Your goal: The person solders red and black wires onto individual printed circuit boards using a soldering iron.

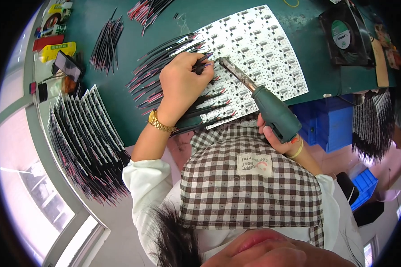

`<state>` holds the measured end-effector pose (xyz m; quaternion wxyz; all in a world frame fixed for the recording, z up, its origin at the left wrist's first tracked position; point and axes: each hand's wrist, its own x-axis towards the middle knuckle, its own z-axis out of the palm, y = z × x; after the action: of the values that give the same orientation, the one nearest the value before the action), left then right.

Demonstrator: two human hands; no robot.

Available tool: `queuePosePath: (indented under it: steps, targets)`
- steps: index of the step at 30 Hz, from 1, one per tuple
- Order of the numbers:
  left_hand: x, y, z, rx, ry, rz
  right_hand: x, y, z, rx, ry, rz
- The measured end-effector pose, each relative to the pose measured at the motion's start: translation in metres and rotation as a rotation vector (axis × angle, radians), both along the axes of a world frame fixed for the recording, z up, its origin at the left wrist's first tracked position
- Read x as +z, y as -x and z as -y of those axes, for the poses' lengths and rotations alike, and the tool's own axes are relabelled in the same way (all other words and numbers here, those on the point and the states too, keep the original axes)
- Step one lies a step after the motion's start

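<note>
Circuit-board panel (263,53) flat on table (116,91); we pinch wire (205,65) with left fingers (206,76), apparently steadying it near soldering iron (266,99), gripped by our right fingers (269,132).

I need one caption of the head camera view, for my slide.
Left hand pinches dark wire at a white circuit-board sheet while the right hand holds a green-handled soldering iron.
</note>
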<state>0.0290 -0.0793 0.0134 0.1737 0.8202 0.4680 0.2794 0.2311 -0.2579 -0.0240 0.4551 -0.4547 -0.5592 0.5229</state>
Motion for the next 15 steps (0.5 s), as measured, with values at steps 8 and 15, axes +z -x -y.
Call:
queuePosePath:
  steps: [8, 15]
  targets:
    - [0.004, 0.000, 0.001, 0.008, 0.017, -0.063, -0.004, 0.004, 0.007, -0.031, 0.087, 0.006]
    - [0.002, 0.005, 0.001, 0.009, 0.014, -0.050, 0.009, 0.005, 0.006, -0.035, 0.092, -0.162]
